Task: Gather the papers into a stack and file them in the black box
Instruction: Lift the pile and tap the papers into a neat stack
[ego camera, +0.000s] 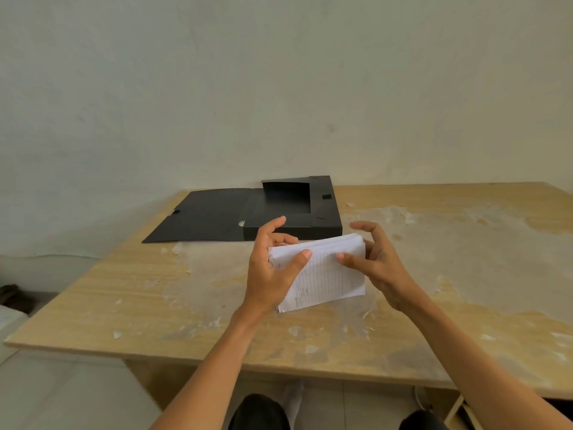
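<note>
A stack of white papers point(325, 274), the top sheet printed with ruled lines, stands tilted on its lower edge on the wooden table point(155, 290). My left hand point(269, 274) grips its left side, thumb across the front. My right hand point(378, 262) holds the right edge, thumb on the front sheet and fingers curled behind. Just behind the stack lies the black box point(294, 225), open, its lid point(201, 218) folded flat to the left and one inner flap standing up at the back.
The table top is worn, with peeled pale patches and paper flecks. A bare wall rises right behind the box. The table's near edge runs below my forearms, with my knees and the tiled floor beneath.
</note>
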The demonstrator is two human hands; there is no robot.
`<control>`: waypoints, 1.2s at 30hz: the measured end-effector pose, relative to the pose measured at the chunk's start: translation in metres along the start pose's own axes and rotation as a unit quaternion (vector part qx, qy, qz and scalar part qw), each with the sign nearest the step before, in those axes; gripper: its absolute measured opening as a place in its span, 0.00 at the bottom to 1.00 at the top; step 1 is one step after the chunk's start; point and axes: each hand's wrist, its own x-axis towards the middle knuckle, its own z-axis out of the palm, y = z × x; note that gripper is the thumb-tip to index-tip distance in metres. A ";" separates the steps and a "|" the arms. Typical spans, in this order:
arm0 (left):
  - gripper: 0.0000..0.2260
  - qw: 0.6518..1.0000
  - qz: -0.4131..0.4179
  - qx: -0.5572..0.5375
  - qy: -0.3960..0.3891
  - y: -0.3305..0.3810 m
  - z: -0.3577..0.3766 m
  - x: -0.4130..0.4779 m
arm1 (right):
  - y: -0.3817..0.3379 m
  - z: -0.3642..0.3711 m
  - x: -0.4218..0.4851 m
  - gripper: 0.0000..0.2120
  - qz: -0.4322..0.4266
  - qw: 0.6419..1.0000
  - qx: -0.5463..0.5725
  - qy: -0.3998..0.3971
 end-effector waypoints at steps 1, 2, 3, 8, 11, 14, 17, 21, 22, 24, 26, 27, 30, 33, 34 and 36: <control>0.22 0.999 0.039 0.032 0.009 0.000 0.002 -0.001 | 0.000 0.001 0.000 0.25 -0.023 0.999 -0.023 0.012; 0.17 0.995 0.077 0.057 0.017 -0.001 0.004 -0.003 | 0.000 0.001 0.000 0.22 -0.049 0.997 -0.049 0.019; 0.10 0.991 0.112 0.072 0.023 -0.001 0.005 -0.004 | 0.000 0.002 0.000 0.18 -0.072 0.995 -0.073 0.020; 0.06 0.986 0.148 0.068 0.037 -0.003 0.008 -0.008 | 0.003 0.005 -0.001 0.07 -0.090 0.991 -0.092 0.032; 0.26 0.994 0.080 0.028 0.071 -0.004 0.011 -0.016 | 0.006 0.005 -0.004 0.19 -0.078 0.995 -0.038 0.037; 0.27 0.997 0.007 -0.027 0.079 -0.005 0.016 -0.026 | 0.013 0.008 -0.008 0.29 -0.023 0.998 0.013 0.052; 0.17 0.996 -0.033 -0.045 0.064 -0.006 0.018 -0.030 | 0.019 0.012 -0.010 0.23 -0.017 0.999 -0.003 0.045; 0.11 0.995 -0.055 -0.036 0.070 -0.012 0.012 -0.026 | 0.021 0.010 -0.011 0.15 -0.017 0.999 0.024 0.037; 0.11 0.995 -0.071 -0.043 0.063 -0.013 0.012 -0.026 | 0.022 0.009 -0.011 0.14 -0.010 0.999 0.031 0.031; 0.13 0.993 -0.099 -0.061 0.035 -0.014 0.014 -0.029 | 0.024 0.009 -0.012 0.16 0.011 0.999 0.052 0.009; 0.13 0.990 -0.116 -0.075 0.020 -0.014 0.015 -0.030 | 0.024 0.009 -0.012 0.19 0.024 0.997 0.071 -0.007; 0.11 0.989 -0.118 -0.082 0.018 -0.014 0.014 -0.030 | 0.024 0.008 -0.013 0.20 0.028 0.996 0.080 -0.009; 0.11 0.987 -0.126 -0.101 -0.017 -0.017 0.009 -0.028 | 0.024 0.006 -0.014 0.20 0.033 0.995 0.092 -0.011; 0.13 0.983 -0.144 -0.080 -0.078 -0.021 0.005 -0.027 | 0.026 0.006 -0.014 0.18 0.047 0.997 0.061 -0.020; 0.14 0.982 -0.151 -0.064 -0.092 -0.023 0.004 -0.026 | 0.027 0.006 -0.013 0.17 0.051 0.997 0.051 -0.022; 0.15 0.981 -0.161 -0.032 -0.105 -0.025 0.002 -0.025 | 0.027 0.006 -0.013 0.14 0.050 0.998 0.032 -0.029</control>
